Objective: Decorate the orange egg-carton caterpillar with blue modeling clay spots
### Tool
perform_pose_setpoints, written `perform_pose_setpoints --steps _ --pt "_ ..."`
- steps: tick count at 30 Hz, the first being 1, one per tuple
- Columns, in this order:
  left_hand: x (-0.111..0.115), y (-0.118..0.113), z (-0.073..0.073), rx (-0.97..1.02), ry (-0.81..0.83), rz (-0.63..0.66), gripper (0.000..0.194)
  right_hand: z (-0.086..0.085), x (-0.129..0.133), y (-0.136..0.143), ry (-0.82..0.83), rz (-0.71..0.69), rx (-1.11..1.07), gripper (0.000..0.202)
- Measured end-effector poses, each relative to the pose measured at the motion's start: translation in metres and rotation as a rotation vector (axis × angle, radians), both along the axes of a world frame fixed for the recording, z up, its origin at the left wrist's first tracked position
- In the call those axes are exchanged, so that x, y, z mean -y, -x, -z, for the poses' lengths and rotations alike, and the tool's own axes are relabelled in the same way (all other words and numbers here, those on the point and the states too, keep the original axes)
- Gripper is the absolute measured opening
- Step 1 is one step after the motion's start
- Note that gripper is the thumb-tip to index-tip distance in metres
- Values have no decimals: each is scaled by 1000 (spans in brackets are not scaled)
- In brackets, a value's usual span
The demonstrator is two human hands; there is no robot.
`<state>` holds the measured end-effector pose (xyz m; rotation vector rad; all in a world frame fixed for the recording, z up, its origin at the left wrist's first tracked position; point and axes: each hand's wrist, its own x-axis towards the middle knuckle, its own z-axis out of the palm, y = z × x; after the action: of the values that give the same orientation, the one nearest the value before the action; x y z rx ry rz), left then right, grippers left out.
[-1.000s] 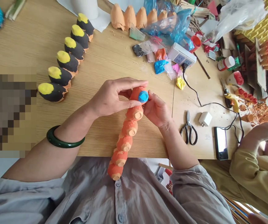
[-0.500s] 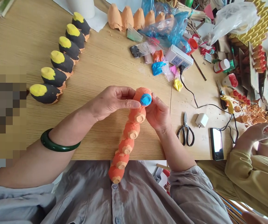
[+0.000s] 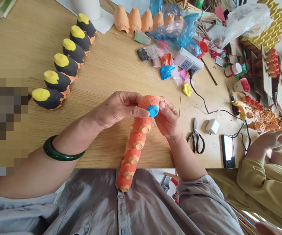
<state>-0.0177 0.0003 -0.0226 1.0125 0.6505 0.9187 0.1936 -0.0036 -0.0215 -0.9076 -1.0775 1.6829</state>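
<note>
Between my two hands is an orange-painted egg-carton strip, a row of several bumps that slopes down toward my shirt front. A flattened piece of blue clay sits on the tip of its topmost bump. My left hand grips that upper end from the left, its thumb at the edge of the blue clay. From the right, my right hand holds the same end, thumb and fingers closed against the side of the bump. The lower bumps have bare, pale tips.
Black carton strip with yellow tips lies left; a plain strip stands at the back. Blue clay pack, power strip, scissors, charger and phone lie right. A co-worker's hand is far right.
The strip's top end has tilted, and the blue clay sits slightly lower. My left thumb now reaches the clay's edge. Both hands keep their hold.
</note>
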Motion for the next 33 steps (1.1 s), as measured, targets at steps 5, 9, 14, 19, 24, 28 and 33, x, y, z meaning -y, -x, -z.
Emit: perform_pose_setpoints --steps 5,9,14,19,24,28,33 --pt "2 1 -10 -6 14 13 43 -4 2 0 -45 -3 -10 36" --pt "2 3 -11 -7 30 44 42 -5 4 -1 -56 -18 47 39" --pt "-2 6 -7 2 29 108 42 -5 4 1 -1 -43 34 40" --pt "-6 8 -1 20 35 158 48 -7 4 2 28 -40 -24 42" --pt "-3 5 0 -2 55 111 44 -7 6 1 -25 -41 11 40" --pt "-1 5 -5 2 48 95 38 -10 8 -1 -19 -10 130 39" --pt "1 8 -12 -9 87 139 37 -15 10 -2 -66 -32 170 44"
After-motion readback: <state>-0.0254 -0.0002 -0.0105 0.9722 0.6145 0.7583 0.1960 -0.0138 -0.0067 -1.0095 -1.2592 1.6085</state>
